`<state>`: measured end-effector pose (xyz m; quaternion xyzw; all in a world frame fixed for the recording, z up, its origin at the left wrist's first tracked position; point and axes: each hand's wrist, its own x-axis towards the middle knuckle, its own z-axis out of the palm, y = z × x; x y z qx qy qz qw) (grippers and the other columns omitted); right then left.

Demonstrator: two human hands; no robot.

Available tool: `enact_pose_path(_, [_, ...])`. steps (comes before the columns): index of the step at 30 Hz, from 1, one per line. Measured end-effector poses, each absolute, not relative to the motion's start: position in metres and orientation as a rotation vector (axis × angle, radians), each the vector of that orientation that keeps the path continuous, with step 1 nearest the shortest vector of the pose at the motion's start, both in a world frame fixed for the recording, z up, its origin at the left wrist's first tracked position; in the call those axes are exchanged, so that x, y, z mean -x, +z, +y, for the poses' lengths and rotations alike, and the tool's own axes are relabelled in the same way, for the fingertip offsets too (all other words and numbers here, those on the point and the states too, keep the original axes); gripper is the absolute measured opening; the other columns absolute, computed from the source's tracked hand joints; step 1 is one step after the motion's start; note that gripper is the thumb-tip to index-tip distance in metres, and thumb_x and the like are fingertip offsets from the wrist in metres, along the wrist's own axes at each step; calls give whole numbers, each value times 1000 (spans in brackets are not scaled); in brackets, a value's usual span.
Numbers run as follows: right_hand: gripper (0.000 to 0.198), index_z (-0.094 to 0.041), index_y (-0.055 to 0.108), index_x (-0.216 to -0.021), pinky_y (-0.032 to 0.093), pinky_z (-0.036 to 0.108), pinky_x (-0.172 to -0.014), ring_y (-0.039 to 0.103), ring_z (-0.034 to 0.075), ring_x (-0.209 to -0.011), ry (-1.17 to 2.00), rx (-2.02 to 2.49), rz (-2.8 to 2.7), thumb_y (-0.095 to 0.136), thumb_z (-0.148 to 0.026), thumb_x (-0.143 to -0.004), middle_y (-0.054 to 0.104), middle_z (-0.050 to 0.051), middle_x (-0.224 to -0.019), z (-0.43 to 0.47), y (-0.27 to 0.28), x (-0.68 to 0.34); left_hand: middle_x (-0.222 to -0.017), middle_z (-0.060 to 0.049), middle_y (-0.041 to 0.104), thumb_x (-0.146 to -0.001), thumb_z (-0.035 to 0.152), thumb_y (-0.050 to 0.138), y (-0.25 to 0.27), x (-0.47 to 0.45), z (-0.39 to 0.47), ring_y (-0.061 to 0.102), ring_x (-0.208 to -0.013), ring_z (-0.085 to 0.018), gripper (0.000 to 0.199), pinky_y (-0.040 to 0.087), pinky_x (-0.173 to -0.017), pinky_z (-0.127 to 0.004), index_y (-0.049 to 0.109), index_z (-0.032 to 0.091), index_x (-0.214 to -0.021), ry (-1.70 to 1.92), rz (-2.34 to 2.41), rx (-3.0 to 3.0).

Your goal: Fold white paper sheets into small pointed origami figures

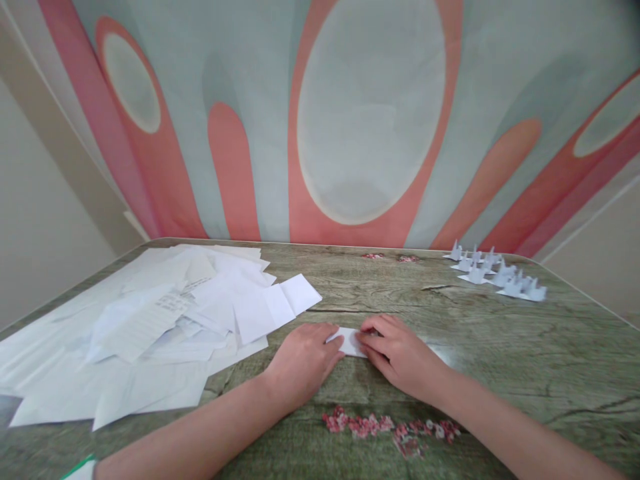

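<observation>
Small folded paper [350,343] sits mid-desk, between both hands. Left hand [306,357]: narrow grip, holding its left end. Right hand [400,352]: narrow grip, holding its right end. Creased sheet [301,294] just beyond the left hand, touching the loose paper pile [150,327], which crowds the left side and limits travel that way. Paper figures [500,275] cluster near the far right corner, well apart from the hands. Desk [530,360] runs widest right of the right hand; far edge fronts a patterned backdrop [370,120].
</observation>
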<state>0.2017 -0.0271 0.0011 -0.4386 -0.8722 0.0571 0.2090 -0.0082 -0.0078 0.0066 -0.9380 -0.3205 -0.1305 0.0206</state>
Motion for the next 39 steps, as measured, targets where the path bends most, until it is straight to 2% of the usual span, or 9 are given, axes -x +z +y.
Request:
enact_pose_path(9, [22, -18, 60, -104, 42, 41, -81, 51, 24, -91, 18, 1232, -2603, 49, -22, -86, 58, 9, -95, -33, 5, -194, -101, -9, 63, -87, 23, 48, 7, 5, -8, 59, -94, -23, 19, 48, -81, -40, 59, 16, -100, -355, -1032, 2891])
enact_pose_path(15, [37, -15, 55, -113, 40, 39, -86, 48, 23, -97, 41, 1266, -2630, 43, -4, -80, 55, 10, -106, -28, 4, -197, -105, -10, 61, -88, 23, 46, 4, 6, -3, 57, -98, -23, 22, 46, -84, -39, 56, 15, -106, -403, -1054, 2889])
enact_pose_path(18, [42, -16, 54, -114, 39, 38, -88, 46, 22, -99, 86, 1250, -2626, 42, -1, -76, 54, 9, -107, -27, 3, -199, -108, -10, 59, -87, 22, 46, 6, 5, -5, 54, -103, -23, 23, 43, -88, -41, 55, 15, -107, -412, -999, 2909])
enact_pose_path(25, [39, -16, 56, -110, 37, 37, -89, 44, 21, -101, 136, 1271, -2612, 42, -2, -77, 54, 7, -110, -28, 5, -199, -100, -8, 58, -87, 23, 45, 14, 0, -15, 53, -99, -22, 24, 42, -88, -40, 52, 15, -108, -311, -852, 2991])
enact_pose_path(33, [33, -17, 56, -111, 36, 36, -88, 44, 20, -100, 105, 1283, -2602, 41, -6, -83, 54, 8, -108, -28, 4, -198, -106, -7, 57, -88, 28, 45, 15, -3, -15, 52, -101, -21, 26, 39, -90, -39, 51, 17, -111, -223, -935, 2981])
enact_pose_path(39, [29, -16, 55, -112, 37, 35, -86, 45, 20, -99, 120, 1303, -2617, 42, -11, -87, 54, 8, -109, -30, 7, -197, -113, -7, 56, -88, 35, 46, 15, -2, -18, 50, -107, -22, 35, 31, -99, -39, 50, 16, -117, -196, -886, 2943])
